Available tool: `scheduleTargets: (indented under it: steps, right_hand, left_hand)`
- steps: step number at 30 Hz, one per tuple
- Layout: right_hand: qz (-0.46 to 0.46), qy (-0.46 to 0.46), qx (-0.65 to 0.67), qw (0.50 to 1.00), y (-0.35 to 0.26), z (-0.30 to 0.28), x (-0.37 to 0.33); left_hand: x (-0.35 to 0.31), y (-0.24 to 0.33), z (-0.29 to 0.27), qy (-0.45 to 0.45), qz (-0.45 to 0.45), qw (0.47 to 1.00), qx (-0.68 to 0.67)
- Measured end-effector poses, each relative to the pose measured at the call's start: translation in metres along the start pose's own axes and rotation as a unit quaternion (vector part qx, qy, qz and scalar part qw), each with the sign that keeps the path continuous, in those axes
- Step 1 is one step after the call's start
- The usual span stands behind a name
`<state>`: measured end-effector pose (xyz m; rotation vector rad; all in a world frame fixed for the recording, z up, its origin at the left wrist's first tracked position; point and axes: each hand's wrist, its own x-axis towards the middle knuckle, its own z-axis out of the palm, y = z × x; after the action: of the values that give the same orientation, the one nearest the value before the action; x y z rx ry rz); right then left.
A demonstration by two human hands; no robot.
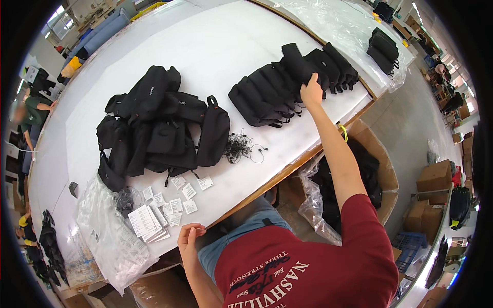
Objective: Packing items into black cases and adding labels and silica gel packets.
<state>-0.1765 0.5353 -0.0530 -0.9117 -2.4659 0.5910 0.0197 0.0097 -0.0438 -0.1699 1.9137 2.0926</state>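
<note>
My right hand (311, 92) is closed on a small black fabric bag (296, 61), at the right end of a row. The bag rests against the others. Beside it several similar black bags (262, 95) lie side by side, their loops toward me. My left hand (191, 237) hangs at the table's near edge, fingers loosely bent and apart, with nothing visible in it. Nearest to it are loose white printed tags (190, 206) and a stack of tags (145, 223). A heap of black bags (159, 123) lies on the left.
Black cords (239, 148) lie tangled between heap and row. Clear plastic bags (108, 231) cover the near left of the white table (215, 46). A lined carton (377, 154) holding black items stands right of the table. More black bags (382, 49) sit on the far table. Another person (33, 115) stands at left.
</note>
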Motion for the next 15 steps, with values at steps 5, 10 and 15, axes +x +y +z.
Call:
scheduleTargets:
  steps: [5,10,15]
  right_hand:
    - [0.023,-0.056,-0.141,0.988,-0.002,0.001,0.01]
    - [-0.05,-0.18,-0.166,0.968,0.023,-0.004,0.032]
    - [-0.038,-0.16,-0.12,0.979,-0.003,-0.027,-0.002]
  left_hand:
    - [-0.006,0.004,0.002,0.026,0.009,0.999,-0.017]
    - [-0.004,-0.003,0.003,0.024,0.005,0.998,-0.055]
    - [-0.004,0.001,0.002,0.04,-0.001,0.998,-0.042]
